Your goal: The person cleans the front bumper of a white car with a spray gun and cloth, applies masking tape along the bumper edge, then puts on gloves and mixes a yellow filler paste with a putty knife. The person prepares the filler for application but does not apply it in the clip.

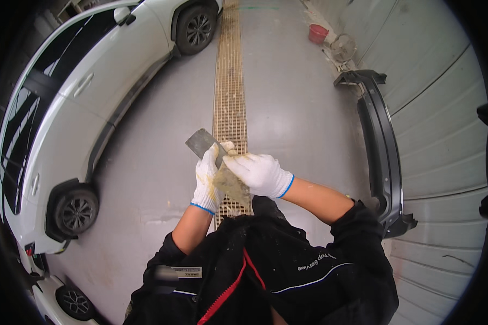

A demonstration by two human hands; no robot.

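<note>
In front of my body my two hands meet, both in white knitted gloves with blue cuffs and yellowish stains. My left hand (205,177) is closed around a flat, dark grey rectangular plate (202,142), which slants up to the left out of its grip. My right hand (261,173) is closed with its fingers pressed together at the upper end of a putty knife (234,188). That knife's fan-shaped blade is smeared greenish yellow and widens downward, toward my body. Its handle is hidden by the right glove. The knife's upper part crosses close to the plate's lower end; whether they touch I cannot tell.
A white car (130,59) stands along the left, with another car's wheel (75,302) behind it. A floor grating (230,81) runs ahead beneath my hands. On the right, a dark bumper (382,141) lies by the wall panels (434,130). Farther off are a red bucket (318,33) and a fan (343,47).
</note>
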